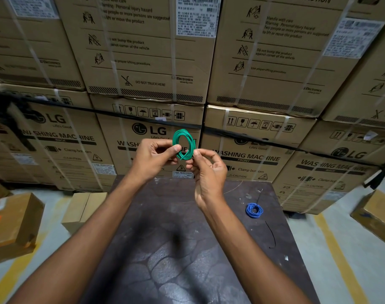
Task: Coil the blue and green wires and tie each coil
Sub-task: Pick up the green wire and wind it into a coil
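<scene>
Your left hand [154,156] and right hand [206,166] pinched the green coil [184,144] at its base, mid-frame; light and springy, it probably wanted gripping across all its loops.

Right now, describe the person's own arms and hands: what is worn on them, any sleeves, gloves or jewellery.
Both forearms are bare up to the frame's lower edge; no sleeve shows. The left hand and right hand wear no gloves, and no ring, watch, bracelet or marking shows on either. Fingernails are short. Upper arms lie out of frame.
</scene>
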Action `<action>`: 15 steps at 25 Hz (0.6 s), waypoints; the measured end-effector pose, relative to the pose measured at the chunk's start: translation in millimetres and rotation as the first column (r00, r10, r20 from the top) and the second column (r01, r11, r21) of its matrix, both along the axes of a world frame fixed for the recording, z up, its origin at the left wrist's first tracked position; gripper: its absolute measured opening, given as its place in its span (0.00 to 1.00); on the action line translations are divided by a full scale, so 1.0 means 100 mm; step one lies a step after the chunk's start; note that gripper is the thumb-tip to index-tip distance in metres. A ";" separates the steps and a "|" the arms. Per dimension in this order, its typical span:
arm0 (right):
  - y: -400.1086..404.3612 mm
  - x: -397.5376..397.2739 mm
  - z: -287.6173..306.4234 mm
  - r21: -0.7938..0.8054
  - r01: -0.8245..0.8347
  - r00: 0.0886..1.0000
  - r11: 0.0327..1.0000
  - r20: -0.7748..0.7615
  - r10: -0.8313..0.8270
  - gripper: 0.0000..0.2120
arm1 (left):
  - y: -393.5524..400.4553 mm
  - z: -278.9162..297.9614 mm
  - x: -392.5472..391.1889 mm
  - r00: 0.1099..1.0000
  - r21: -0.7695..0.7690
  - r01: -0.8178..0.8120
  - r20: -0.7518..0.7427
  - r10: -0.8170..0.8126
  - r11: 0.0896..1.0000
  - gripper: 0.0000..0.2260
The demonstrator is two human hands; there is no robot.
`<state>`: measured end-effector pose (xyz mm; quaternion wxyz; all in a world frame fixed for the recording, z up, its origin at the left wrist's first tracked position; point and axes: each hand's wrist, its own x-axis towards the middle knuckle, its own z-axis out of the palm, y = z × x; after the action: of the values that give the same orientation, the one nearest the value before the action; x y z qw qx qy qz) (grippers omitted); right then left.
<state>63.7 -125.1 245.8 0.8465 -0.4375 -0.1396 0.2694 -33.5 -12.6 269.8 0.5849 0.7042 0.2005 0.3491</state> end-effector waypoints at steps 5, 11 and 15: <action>-0.08 -0.07 0.03 -0.056 0.060 0.980 0.997 0.192 -0.048 0.05 | -0.01 -0.07 -0.01 0.999 0.048 -0.040 0.006 0.040 0.998 0.06; -0.02 -0.05 -0.01 -0.089 0.017 0.996 0.996 0.084 -0.010 0.08 | -0.05 -0.22 -0.02 1.000 -0.057 -0.004 0.026 0.005 0.998 0.05; -0.02 0.03 -0.03 -0.147 0.044 0.959 0.988 0.283 -0.001 0.07 | -0.05 -0.29 -0.06 0.999 -0.133 0.013 -0.045 -0.019 0.991 0.04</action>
<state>66.4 -127.2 242.5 0.7851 -0.5362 -0.2329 0.2045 -39.6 -17.3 240.5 0.6283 0.6732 0.2310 0.3140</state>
